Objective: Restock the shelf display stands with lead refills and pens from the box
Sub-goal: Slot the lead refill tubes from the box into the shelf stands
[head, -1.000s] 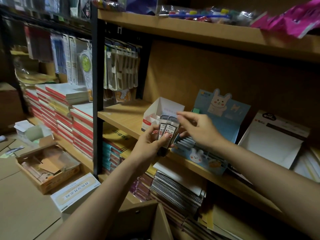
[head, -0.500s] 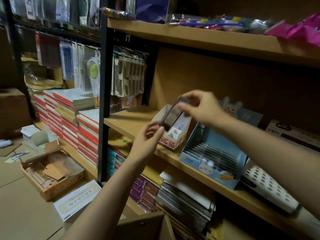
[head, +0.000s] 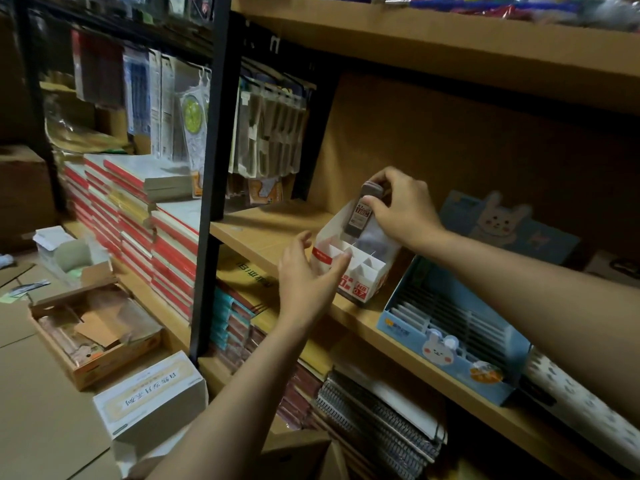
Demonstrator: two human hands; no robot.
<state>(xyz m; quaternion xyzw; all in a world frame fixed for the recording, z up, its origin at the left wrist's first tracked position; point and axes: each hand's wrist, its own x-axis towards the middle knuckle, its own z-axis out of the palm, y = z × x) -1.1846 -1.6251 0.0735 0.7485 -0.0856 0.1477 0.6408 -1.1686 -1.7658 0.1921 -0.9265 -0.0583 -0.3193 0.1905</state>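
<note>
On wooden shelf (head: 273,233), right hand (head: 403,206) grips lead refills (head: 363,211) over stand (head: 360,268); left hand (head: 306,271) released.

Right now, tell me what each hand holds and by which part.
The right hand pinches the lead refill cases by their top end, lowering them into the white display stand. The left hand holds nothing, fingers relaxed beside the stand.

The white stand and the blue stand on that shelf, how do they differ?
The white stand has red print and a few open cells; the blue stand has rabbit pictures and many narrow slots. The hands work at the white stand, the right hand lowering a lead refill in; the blue stand sits untouched. Both are cardboard.
</note>
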